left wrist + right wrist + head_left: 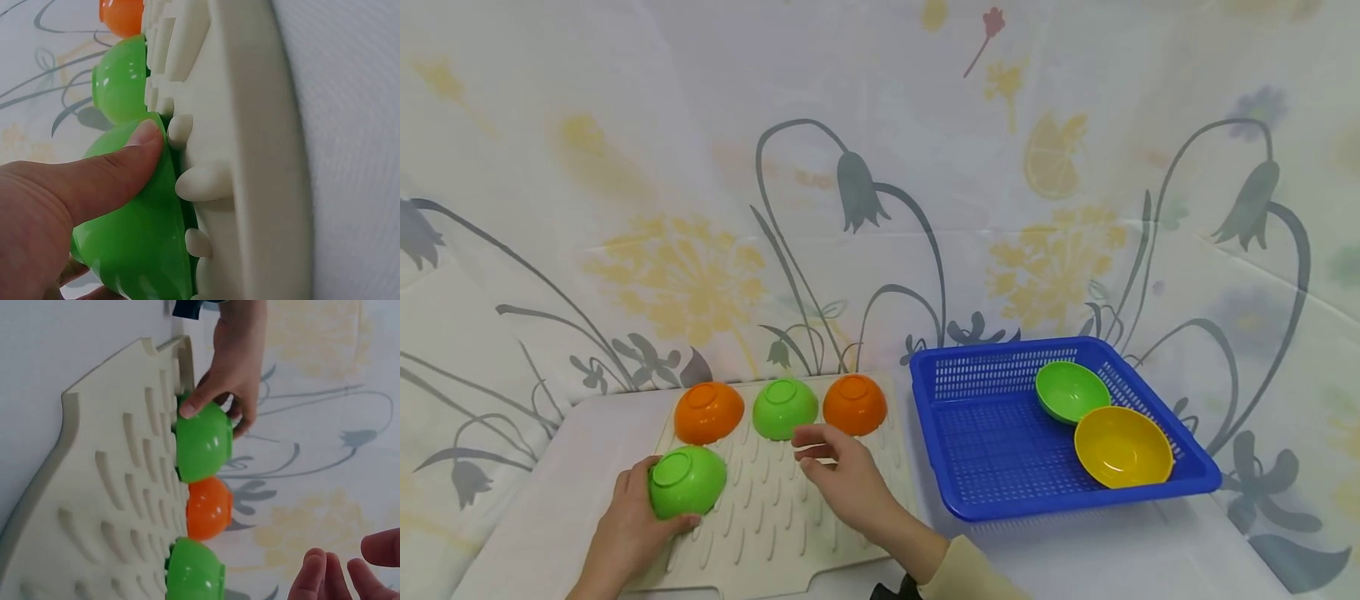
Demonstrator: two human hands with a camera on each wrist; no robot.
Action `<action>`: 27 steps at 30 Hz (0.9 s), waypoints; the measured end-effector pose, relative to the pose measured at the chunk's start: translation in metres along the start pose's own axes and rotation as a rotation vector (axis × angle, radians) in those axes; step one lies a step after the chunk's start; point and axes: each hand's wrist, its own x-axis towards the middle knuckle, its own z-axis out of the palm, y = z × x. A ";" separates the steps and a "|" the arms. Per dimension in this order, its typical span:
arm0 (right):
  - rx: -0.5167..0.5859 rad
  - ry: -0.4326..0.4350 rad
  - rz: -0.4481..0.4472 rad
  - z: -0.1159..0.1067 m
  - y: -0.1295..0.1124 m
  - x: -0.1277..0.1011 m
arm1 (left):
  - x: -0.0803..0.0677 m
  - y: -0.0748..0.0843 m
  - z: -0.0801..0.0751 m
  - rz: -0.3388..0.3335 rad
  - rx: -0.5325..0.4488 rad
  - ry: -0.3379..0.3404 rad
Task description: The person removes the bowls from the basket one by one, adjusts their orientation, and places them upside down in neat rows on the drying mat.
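My left hand (625, 529) grips an upside-down green bowl (696, 483) at the front left of a cream ridged drying mat (767, 525). In the left wrist view the thumb presses the bowl's side near its rim, which meets the mat's ridges. Over the mat's middle hovers my right hand (850, 483), fingers loosely bent and nothing in them. Behind the hands, an orange bowl (707, 414), another green bowl (784, 410) and a second orange bowl (854, 406) lie upside down in a row along the back of the mat.
To the right of the mat stands a blue plastic basket (947, 496). Inside, at its right side, a small green bowl (1071, 392) and a yellow bowl (1122, 450) lie open side up. A flower-patterned sheet (880, 250) rises behind the white table surface.
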 end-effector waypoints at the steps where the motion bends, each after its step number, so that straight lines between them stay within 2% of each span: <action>1: -0.003 0.006 -0.003 -0.006 -0.002 -0.002 | 0.000 0.000 0.000 0.002 -0.002 0.003; 10: -0.107 0.083 -0.070 -0.070 -0.015 -0.019 | -0.001 -0.001 0.004 0.011 -0.035 0.022; 18: -0.256 0.159 -0.076 -0.152 -0.028 -0.036 | -0.004 0.000 0.004 0.030 -0.039 0.052; 24: -0.468 0.239 -0.085 -0.216 -0.033 -0.041 | -0.005 -0.001 0.002 0.016 -0.036 0.047; 27: -0.596 0.251 -0.031 -0.248 -0.036 -0.042 | -0.005 -0.001 0.002 0.012 -0.036 0.050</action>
